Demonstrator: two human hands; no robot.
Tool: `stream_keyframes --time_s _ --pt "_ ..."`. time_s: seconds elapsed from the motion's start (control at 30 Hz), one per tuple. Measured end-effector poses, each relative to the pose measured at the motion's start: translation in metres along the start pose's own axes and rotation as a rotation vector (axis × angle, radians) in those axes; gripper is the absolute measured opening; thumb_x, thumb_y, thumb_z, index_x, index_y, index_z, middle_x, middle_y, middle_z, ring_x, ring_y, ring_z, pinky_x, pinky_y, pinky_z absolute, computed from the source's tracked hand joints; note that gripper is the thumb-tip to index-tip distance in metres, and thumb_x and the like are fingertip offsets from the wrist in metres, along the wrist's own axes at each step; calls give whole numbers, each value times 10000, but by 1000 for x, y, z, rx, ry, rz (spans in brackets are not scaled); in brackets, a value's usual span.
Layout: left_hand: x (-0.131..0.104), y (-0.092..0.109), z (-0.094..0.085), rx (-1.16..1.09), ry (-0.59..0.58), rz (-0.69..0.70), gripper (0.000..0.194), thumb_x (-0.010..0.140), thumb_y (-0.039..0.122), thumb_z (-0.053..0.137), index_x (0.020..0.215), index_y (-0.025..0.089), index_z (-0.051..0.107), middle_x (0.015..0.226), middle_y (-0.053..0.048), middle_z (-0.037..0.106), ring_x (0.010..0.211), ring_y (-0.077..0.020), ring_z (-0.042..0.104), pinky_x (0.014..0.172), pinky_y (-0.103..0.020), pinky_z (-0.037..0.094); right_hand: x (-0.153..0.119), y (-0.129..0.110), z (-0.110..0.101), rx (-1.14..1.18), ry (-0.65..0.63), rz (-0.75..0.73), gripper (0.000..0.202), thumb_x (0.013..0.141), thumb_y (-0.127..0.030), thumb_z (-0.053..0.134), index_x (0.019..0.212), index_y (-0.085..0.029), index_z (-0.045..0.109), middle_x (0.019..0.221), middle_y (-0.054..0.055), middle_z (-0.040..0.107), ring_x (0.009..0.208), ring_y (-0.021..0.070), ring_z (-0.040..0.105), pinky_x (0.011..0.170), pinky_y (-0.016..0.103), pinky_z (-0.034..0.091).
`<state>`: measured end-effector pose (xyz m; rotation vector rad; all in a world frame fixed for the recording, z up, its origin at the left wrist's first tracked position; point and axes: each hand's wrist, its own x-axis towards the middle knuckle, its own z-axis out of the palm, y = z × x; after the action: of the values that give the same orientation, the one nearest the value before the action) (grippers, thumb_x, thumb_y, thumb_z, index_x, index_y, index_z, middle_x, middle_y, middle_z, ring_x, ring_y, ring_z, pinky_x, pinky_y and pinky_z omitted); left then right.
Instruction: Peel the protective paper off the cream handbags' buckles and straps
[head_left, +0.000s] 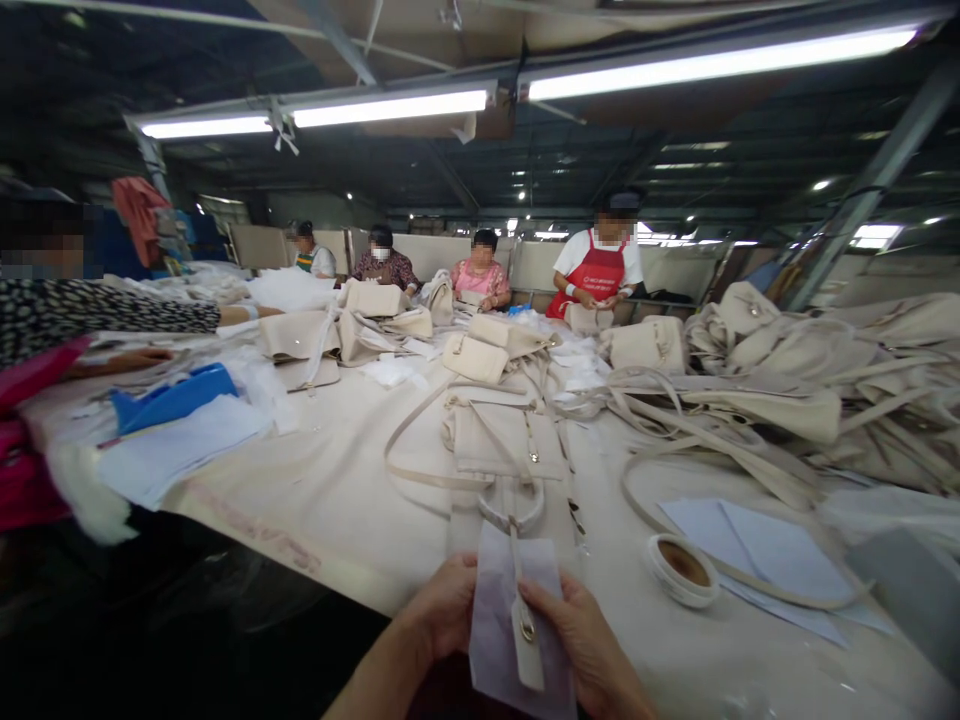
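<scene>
My left hand (444,608) is closed on the left edge of a thin, translucent white sheet (495,640) near the table's front edge. My right hand (574,625) grips the same sheet from the right, thumb pressed beside a narrow beige strap. On the sheet lies the strap's wide beige end tab (529,660) with a small gold-coloured metal fitting. The strap runs forward to a pale ring-shaped piece (510,507) and a beige handbag (487,440), which lies on the table with a zip and long shoulder strap. Fingers behind the sheet are hidden.
A round white tub (681,570) with brown contents stands at right beside white paper sheets (772,550). Beige bags and straps (795,400) are heaped farther right. A blue holder (176,398) sits at left. A co-worker's arm (150,308) reaches in; several people work opposite.
</scene>
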<state>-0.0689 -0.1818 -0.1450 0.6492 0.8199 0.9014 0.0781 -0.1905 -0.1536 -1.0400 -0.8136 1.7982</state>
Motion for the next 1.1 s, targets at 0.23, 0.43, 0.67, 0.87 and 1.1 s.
stream_keyframes --time_s 0.23,0.43,0.67,0.87,1.1 --pt "25 -3 12 -115 -10 -53 217 532 180 816 649 93 655 579 -61 649 526 -174 603 575 -284 484 -1 -11 -9 -236 88 -127 372 659 -350 788 982 -190 696 825 21 755 789 253 696 706 332 549" --pt "36 -7 20 -169 16 -65 206 538 86 756 721 97 661 568 -44 635 553 -203 623 603 -312 492 -24 -7 -12 -108 -6 -50 585 663 -389 802 1189 -201 626 1041 75 739 985 293 675 827 381 539" --pt "27 -14 22 -208 -19 -111 134 686 140 727 799 101 664 677 -72 691 587 -187 643 634 -302 512 -30 19 -22 10 160 -155 780 537 -376 884 1235 -195 586 1106 101 723 1071 321 653 886 397 528" --pt "25 -15 33 -292 31 -78 46 784 127 678 821 107 660 720 -68 703 615 -173 651 648 -294 524 -30 27 -48 -355 395 -327 718 686 -493 752 1294 -187 525 1063 104 722 914 295 699 806 407 561" --pt "28 -23 38 -335 72 -5 137 749 161 738 851 125 654 721 -46 703 604 -151 637 598 -253 511 -49 13 -47 -1287 472 -880 296 803 -486 657 976 -246 668 1012 97 701 952 276 662 833 375 548"
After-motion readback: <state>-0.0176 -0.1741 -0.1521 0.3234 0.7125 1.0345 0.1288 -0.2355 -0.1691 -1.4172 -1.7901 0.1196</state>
